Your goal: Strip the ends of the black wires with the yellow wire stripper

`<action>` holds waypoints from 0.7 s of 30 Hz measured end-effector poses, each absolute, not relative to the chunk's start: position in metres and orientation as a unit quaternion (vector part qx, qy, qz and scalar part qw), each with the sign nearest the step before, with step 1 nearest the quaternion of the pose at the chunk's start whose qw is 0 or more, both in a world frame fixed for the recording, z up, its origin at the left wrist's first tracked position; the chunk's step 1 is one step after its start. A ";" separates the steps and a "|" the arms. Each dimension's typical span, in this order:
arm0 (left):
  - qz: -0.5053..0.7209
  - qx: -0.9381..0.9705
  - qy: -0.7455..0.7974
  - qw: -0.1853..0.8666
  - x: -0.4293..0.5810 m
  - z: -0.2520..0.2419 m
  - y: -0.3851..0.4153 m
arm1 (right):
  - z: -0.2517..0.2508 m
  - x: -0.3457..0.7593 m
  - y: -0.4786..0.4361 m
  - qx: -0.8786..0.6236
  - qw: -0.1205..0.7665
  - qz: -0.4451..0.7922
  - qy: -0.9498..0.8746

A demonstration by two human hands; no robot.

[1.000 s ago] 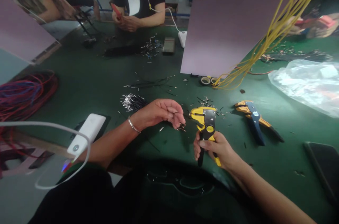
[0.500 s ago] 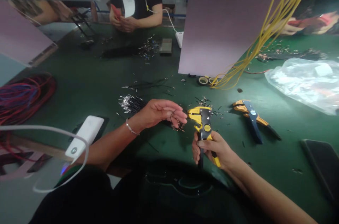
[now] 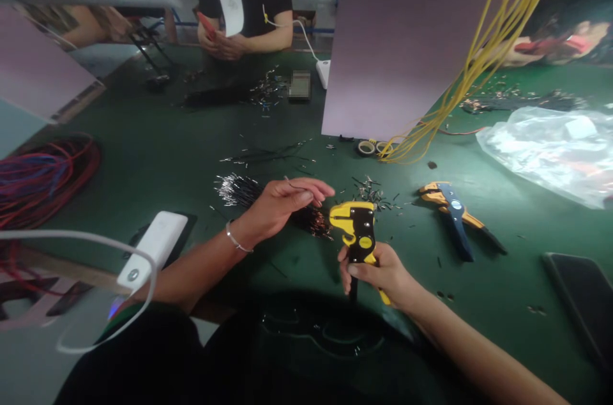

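My left hand (image 3: pixel 285 206), a bracelet at its wrist, pinches a thin dark wire (image 3: pixel 291 184) between thumb and fingers; most of the wire is hidden by the hand. Below and behind it lies a bundle of black wires (image 3: pixel 234 190), with silvery ends to the left and coppery ends showing at the right. My right hand (image 3: pixel 378 272) is wrapped around the handles of a yellow-and-black wire stripper (image 3: pixel 357 223). The stripper's jaws point left, just right of the coppery wire ends and apart from my left fingers.
Black insulation scraps (image 3: pixel 371 193) lie behind the stripper. To the right are a blue-and-orange wire stripper (image 3: pixel 450 207), a phone (image 3: pixel 582 303) and a plastic bag (image 3: pixel 550 149). Yellow wires (image 3: pixel 460 98) hang beside a panel (image 3: pixel 383 41). A white power bank (image 3: pixel 153 248) sits left; co-workers sit opposite.
The wire stripper in my right hand has shifted left and slightly down. My left fingers have drawn together and turned, and the wire now shows above the hand instead of looping at the fingertips.
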State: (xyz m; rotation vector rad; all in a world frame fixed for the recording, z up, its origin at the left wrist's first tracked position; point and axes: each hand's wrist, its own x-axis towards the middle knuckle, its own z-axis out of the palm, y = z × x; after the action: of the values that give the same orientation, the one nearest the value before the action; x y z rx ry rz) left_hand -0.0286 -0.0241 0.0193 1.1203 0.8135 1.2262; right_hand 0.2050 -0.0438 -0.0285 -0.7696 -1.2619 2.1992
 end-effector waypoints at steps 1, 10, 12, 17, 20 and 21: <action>0.528 0.462 0.334 0.630 -0.027 0.020 -0.025 | -0.028 0.205 -0.045 -0.292 0.243 0.782 -0.494; 0.478 0.354 0.320 0.738 -0.017 0.027 -0.037 | -0.026 0.206 -0.051 -0.375 0.246 0.432 -0.783; 0.470 0.356 0.341 0.732 -0.015 0.030 -0.041 | -0.028 0.205 -0.050 -0.377 0.252 0.372 -0.810; 0.493 0.367 0.358 0.704 -0.014 0.034 -0.046 | -0.030 0.204 -0.049 -0.379 0.250 0.342 -0.823; 0.501 0.366 0.368 0.692 -0.017 0.032 -0.040 | -0.027 0.204 -0.051 -0.389 0.226 0.388 -0.805; 0.503 0.361 0.373 0.691 -0.017 0.031 -0.038 | -0.026 0.203 -0.051 -0.390 0.220 0.407 -0.796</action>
State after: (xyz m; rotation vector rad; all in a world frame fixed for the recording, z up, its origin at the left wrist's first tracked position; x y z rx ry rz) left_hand -0.0172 -0.0377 0.0306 0.8076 0.8331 1.1239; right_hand 0.2033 -0.0508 -0.0259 -1.0788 -2.2021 1.1250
